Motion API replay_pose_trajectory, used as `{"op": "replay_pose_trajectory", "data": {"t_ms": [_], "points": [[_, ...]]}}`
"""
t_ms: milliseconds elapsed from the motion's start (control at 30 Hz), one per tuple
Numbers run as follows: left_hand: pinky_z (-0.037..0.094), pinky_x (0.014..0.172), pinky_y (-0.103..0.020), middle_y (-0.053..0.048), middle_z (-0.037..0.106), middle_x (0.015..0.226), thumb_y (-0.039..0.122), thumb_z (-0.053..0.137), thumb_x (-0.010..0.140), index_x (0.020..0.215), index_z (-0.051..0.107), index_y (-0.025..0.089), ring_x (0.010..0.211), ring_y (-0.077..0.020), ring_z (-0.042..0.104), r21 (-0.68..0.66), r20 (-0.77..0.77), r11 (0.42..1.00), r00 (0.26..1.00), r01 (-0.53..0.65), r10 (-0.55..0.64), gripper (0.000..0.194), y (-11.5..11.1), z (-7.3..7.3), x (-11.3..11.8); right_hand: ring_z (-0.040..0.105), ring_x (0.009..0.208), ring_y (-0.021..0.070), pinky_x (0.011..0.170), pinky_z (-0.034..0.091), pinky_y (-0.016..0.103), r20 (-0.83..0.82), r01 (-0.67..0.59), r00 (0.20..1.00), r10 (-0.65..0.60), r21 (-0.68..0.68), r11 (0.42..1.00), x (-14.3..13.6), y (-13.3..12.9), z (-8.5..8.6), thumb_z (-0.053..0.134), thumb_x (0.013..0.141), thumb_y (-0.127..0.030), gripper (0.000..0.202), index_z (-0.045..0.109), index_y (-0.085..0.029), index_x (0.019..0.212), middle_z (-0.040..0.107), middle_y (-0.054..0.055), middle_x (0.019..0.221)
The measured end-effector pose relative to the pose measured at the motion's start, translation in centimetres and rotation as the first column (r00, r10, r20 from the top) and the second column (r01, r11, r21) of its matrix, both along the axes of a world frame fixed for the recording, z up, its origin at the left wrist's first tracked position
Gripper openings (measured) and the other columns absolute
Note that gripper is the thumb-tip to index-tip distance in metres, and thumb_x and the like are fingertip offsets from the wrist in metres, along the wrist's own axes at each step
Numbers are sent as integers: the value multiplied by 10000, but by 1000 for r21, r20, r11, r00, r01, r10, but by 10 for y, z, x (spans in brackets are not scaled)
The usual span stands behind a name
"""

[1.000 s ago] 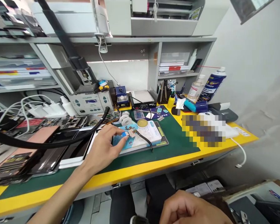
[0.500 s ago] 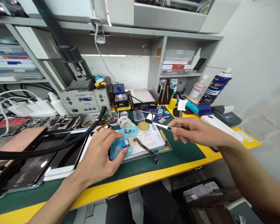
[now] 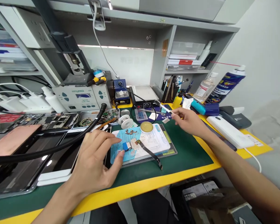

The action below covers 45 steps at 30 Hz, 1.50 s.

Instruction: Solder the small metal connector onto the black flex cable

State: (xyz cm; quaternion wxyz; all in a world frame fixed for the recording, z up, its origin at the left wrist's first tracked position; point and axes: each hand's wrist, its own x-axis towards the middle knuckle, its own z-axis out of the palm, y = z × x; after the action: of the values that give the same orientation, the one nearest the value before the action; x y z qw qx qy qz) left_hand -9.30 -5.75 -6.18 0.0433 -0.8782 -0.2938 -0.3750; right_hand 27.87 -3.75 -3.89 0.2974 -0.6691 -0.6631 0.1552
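Observation:
My right hand (image 3: 189, 123) pinches a thin white-handled brush (image 3: 164, 107) with a dark head that points up and left. My left hand (image 3: 98, 160) rests at the left edge of a blue-and-white box-like pad (image 3: 158, 144), thumb and fingers apart. Close to its thumb tip lies a small blue and silver piece (image 3: 126, 146). A black flex cable (image 3: 151, 153) hangs over the pad's front edge from a small pale piece (image 3: 134, 143). Toward the back of the pad sit a round tin of yellowish paste (image 3: 146, 127) and a small copper-coloured part (image 3: 131, 132).
Solder spools (image 3: 126, 122) stand behind the pad. At the left are phones (image 3: 58, 155) and a black hose (image 3: 67, 152). Further back are a hot-air station (image 3: 84, 98) and a heating plate (image 3: 144, 93). A spray can (image 3: 225, 85) and a clear bottle (image 3: 205, 87) stand right.
The brush has moved back and to the right, away from above the paste tin. My left hand stays beside the pad with its fingers apart. The whole view has shifted a little.

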Motion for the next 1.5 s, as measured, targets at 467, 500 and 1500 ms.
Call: {"op": "replay_pose_trajectory", "data": {"t_ms": [467,500,1500], "points": [[442,837,-472,-101,624,1056,182,683,933,1136,601,193,970,-275,566,-17,4,1000,1000,0,0,218,1,-8,-3,722,896,291,727,485,336,330,-8,944,10,-7,1000,-12,-1,-13,540,1010,-269,388,684,-127,1341,789,157,1094],[443,841,-473,-101,621,1053,172,683,933,1133,601,192,974,-275,567,-16,6,1000,1000,5,-5,217,1,-8,-4,725,895,287,737,495,337,330,-8,944,6,3,1000,-13,-1,-13,540,1012,-255,392,679,-123,1353,788,160,1107],[430,851,-452,-94,647,1019,182,653,920,1070,642,192,957,-270,567,-6,83,997,993,82,-81,150,4,-10,-11,709,1125,262,954,624,457,576,-207,751,324,-261,943,-49,91,32,703,1043,-377,346,675,-166,1316,687,111,1328]]}}
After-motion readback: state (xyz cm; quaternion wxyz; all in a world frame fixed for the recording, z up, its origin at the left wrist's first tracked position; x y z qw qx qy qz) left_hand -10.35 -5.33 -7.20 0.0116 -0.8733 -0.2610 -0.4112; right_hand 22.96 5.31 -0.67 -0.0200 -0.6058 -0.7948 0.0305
